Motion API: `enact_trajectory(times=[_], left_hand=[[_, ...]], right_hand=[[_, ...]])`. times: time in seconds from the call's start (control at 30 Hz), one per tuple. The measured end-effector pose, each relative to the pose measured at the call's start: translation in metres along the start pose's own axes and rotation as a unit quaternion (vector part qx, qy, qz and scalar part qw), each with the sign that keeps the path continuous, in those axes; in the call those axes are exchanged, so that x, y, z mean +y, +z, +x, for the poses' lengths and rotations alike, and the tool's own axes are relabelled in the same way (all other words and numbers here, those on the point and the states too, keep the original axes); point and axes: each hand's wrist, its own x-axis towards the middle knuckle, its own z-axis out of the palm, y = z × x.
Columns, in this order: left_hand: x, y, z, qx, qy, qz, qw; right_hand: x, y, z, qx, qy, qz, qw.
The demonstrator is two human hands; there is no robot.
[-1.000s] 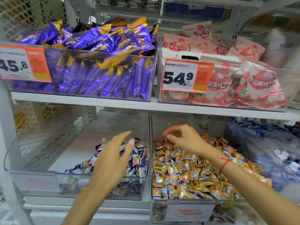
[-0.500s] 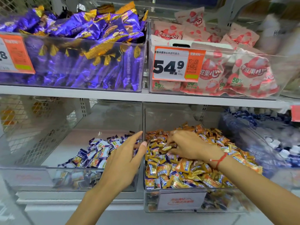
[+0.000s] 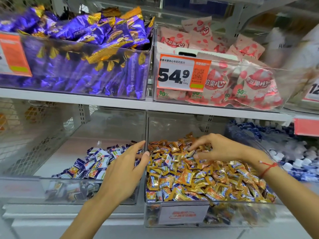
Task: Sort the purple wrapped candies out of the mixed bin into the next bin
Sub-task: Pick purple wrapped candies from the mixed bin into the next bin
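Purple wrapped candies (image 3: 96, 163) lie heaped in the clear bin on your left (image 3: 72, 190), lower shelf; a few more purple-and-white wrappers sit scattered among the orange candies (image 3: 203, 180) in the mixed bin (image 3: 241, 214) just to its right. Your left hand (image 3: 124, 171) is held above the left bin's right-hand side, fingers straight and loosely spread, fingertips near the wall shared by the two bins; it holds nothing. Your right hand (image 3: 217, 149), with a red string bracelet (image 3: 266, 167) at the wrist, reaches down onto the far part of the orange pile, fingers curled with their tips among the wrappers; you cannot tell whether a candy is pinched between them. On the upper shelf, a bin of large purple-and-gold packets (image 3: 82, 54) stands above the left bin, and a bin of pink packets (image 3: 241, 80) carrying an orange price tag (image 3: 183, 74) marked 54.9 stands above the mixed bin. Blue-and-white candies (image 3: 290, 152) fill the bin farther right.
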Motion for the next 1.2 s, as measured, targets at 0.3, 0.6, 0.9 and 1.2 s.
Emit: enact_trajectory(times=[0.3,0.6,0.9,1.2], left_hand=[[0.000,0.000,0.006,0.004,-0.012,-0.044,0.999],[0.021,0.012,0.007,0.063,0.124,-0.120,0.983],[0.024,0.007,0.012,0.152,0.083,-0.245,0.954],[0.008,-0.013,0.015,0.041,-0.075,-0.402,0.912]], right_hand=[[-0.055,0.065,0.061,0.011,-0.026,-0.183,0.983],[-0.064,0.032,0.002,0.106,-0.028,0.389,0.914],[-0.078,0.043,0.016,0.151,-0.053,0.402,0.902],[-0.051,0.066,0.066,-0.069,-0.062,-0.162,0.982]])
